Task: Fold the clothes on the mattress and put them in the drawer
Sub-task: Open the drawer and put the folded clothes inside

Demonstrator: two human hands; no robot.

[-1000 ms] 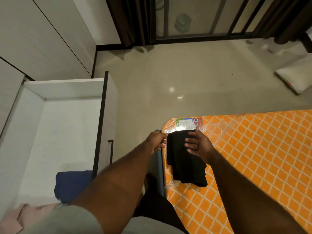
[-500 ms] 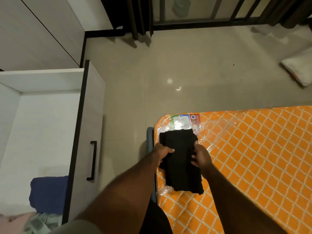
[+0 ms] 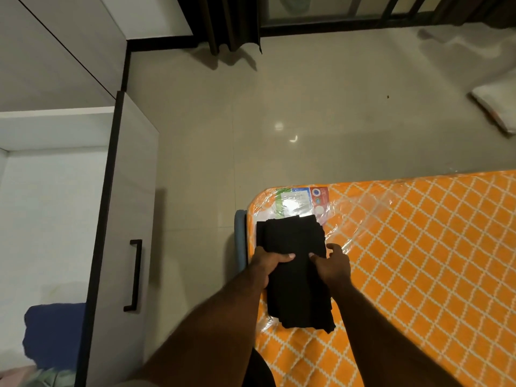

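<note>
Two forearms enter from the bottom edge of the frame and meet at a folded black garment (image 3: pixel 297 277) at centre frame. The left hand (image 3: pixel 268 265) grips the garment's left edge, thumb on top and fingers curled beneath. The right hand (image 3: pixel 335 266) grips the right edge, thumb pressed on the cloth and fingers curled at the side. The garment lies flat on the near-left corner of the orange mattress (image 3: pixel 424 261), its long axis running up the frame. The mattress carries a white diamond pattern under clear plastic wrap and fills the lower right of the frame. A printed label (image 3: pixel 300 201) sits under the wrap, just above the garment's far end.

At the left of the frame, a white drawer (image 3: pixel 131 191) stands pulled open, with a black handle (image 3: pixel 134 275) on its front. A blue folded garment (image 3: pixel 53 333) lies inside it at lower left. A glossy tiled floor (image 3: pixel 279 107) separates drawer and mattress. A pale pillow (image 3: pixel 497 104) rests on the floor at the right edge. Dark curtains (image 3: pixel 231 23) hang at top centre.
</note>
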